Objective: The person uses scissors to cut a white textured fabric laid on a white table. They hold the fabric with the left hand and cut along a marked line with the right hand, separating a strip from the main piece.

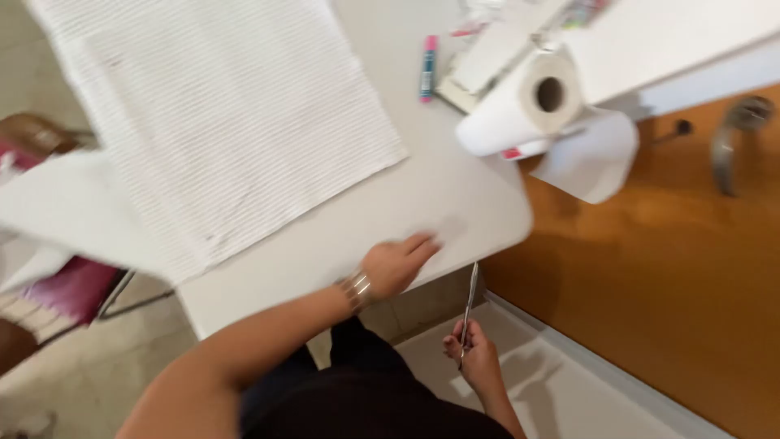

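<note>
your right hand (478, 360) is curled around the handles of the scissors (469, 309), blades pressed together, long axis pointing up toward the table (455, 195) corner just below its edge. your left hand (398, 264) lies flat, fingers spread, on the tabletop. beyond, a white paper towel roll (520, 102) and a pink-capped blue glue stick (427, 68).

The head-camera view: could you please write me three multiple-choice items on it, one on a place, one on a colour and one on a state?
1. Where is the paper towel roll?
A. by the table's far corner
B. on the floor
C. in a hand

2. What colour is the ribbed cloth?
A. white
B. green
C. black

3. What does the right hand hold?
A. nothing
B. scissors
C. a cup

Answers: 1 A, it lies at the white table edge; 2 A, plainly white; 3 B, the blades stick up from its grip.
</note>
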